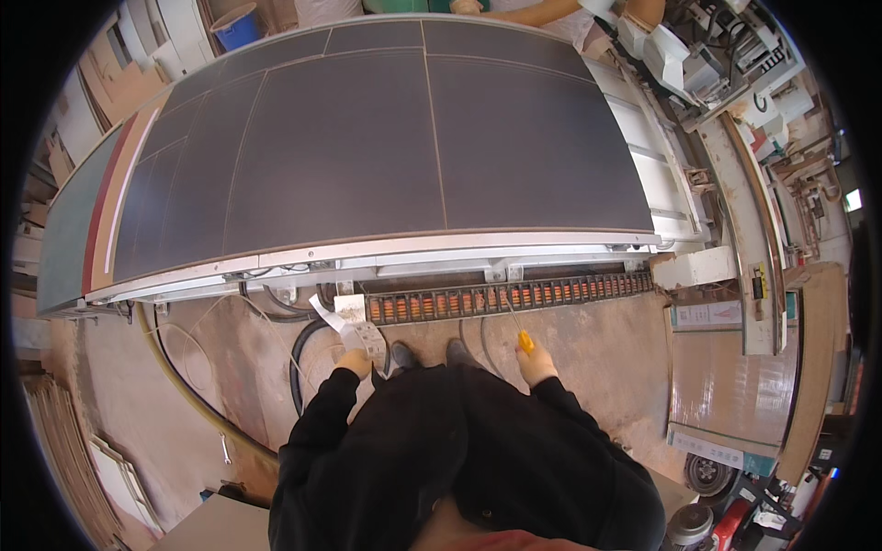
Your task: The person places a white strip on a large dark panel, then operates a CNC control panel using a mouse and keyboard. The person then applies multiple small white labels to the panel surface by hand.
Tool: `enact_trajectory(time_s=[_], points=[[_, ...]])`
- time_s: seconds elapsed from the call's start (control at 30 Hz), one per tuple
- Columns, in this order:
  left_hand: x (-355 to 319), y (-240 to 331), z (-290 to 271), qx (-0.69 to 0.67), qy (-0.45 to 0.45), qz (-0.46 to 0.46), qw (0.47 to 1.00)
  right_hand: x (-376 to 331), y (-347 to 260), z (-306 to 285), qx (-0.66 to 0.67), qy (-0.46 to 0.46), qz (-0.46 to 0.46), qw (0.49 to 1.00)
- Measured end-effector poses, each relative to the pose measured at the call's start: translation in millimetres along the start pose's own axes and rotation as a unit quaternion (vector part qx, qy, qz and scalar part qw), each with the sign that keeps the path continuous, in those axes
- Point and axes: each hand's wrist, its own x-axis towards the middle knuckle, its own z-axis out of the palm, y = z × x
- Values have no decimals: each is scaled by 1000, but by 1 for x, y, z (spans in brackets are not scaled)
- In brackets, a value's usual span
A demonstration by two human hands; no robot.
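Observation:
In my left hand (354,362) is a strip of white paper labels (369,340), its loose end curling up toward the machine. The fingers are closed around its lower part. My right hand (536,365) grips a yellow-handled tool (525,341) with a thin shaft pointing away from me; its tip is too fine to make out. Both hands hang low in front of my body, apart from the machine. Beyond them lies a large dark panel (340,147) on the machine bed, scored by light cut lines into several rectangles.
A cable chain (514,299) runs along the bed's near side. Hoses (296,367) lie on the floor at the left. A machine beam (749,239) and wrapped board stack (726,381) stand at the right. Another person's arm (533,13) reaches in at the far edge.

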Motion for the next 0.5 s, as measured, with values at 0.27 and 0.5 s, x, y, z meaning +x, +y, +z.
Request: enact_trajectory(time_s=[0.27, 0.5], points=[[1, -4, 20, -22, 15, 5, 1000, 94, -136, 26, -54, -16, -56, 997], [-36, -34, 41, -94, 76, -85, 989, 218, -194, 15, -24, 0, -89, 996]])
